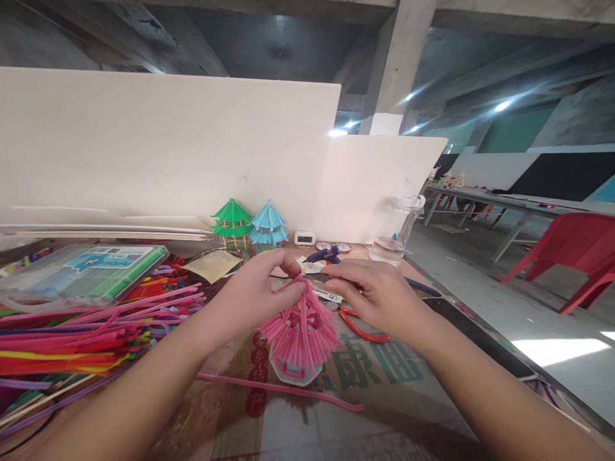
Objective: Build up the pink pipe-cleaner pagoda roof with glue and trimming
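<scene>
Centrally, a pink pipe-cleaner roof (pixel 300 333) is hanging just above the cardboard-covered table (pixel 384 378). The left hand (pixel 259 288) is pinching its peak, fingers closed; the right hand (pixel 379 294) is touching the same tip (whether it grips, cannot tell). Lying nearby: loose pink stem (pixel 278 387), red-handled pliers (pixel 360 328), glue gun (pixel 324 256), pipe-cleaner pile (pixel 96 330).

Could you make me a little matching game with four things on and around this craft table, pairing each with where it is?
1 pink roof piece
2 clear jar
3 red chair
4 plastic box

A far left, by the loose pipe cleaners
B pinched by the left hand and right hand
C on the floor, right of the table
D at the table's back right corner

Pairs: 1-B, 2-D, 3-C, 4-A
</scene>
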A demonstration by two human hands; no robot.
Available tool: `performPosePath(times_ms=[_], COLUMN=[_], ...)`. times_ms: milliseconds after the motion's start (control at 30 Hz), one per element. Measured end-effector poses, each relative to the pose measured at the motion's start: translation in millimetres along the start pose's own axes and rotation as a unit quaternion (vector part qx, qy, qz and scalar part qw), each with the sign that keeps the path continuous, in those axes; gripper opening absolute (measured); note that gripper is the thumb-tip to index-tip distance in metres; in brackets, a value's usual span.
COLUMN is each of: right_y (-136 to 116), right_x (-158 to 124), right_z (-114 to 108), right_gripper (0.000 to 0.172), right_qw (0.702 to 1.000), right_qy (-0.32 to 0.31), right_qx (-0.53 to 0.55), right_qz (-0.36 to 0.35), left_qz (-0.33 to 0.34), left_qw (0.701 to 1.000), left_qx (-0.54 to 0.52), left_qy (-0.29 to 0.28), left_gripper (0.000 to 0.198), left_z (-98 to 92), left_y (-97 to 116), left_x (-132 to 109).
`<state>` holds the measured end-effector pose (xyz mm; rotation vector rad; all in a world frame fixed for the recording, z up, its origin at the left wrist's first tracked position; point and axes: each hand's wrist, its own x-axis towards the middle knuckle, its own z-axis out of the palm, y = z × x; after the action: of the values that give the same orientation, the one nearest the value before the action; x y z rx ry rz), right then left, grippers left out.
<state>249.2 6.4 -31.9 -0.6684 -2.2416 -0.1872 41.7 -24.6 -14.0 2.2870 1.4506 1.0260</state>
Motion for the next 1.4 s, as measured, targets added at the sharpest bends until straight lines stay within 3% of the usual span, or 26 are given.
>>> performPosePath(times_ms=[167,533,767,1033,1400], right_y=[5.6,0.8,3.2,5.5,5.9], right_x=[-1.1,-2.8,-2.2,-2.4,-2.6], right_z=[-7.0,-1.8,-2.3,-1.2,-1.3], right_gripper=[0.023,0.02,0.019,0.019,0.022], right_qw=[0.999,0.995,0.995,0.998,0.995], right_qy=[-0.011,0.032,0.022,0.006,0.033], right_qx=[0.004,-0.067,-0.075,-0.053,-0.072], right_qz=[0.03,-0.061,-0.064,-0.043,-0.068], left_qz=[0.006,0.052,0.061,0.048,0.039], left_qw=[1.0,0.999,0.998,0.999,0.999], left_qx=[-0.002,0.002,0.003,-0.004,-0.007], left_qy=[-0.01,-0.003,-0.002,0.002,0.003], left_gripper=[0.01,0.007,0.006,0.006,0.008], left_z=[-1.2,0.0,1.4,2.6,3.6], left_y=[-1.6,-8.0,-6.9,-6.4,-5.8], left_x=[-0.4,3.2,2.8,2.6,1.7])
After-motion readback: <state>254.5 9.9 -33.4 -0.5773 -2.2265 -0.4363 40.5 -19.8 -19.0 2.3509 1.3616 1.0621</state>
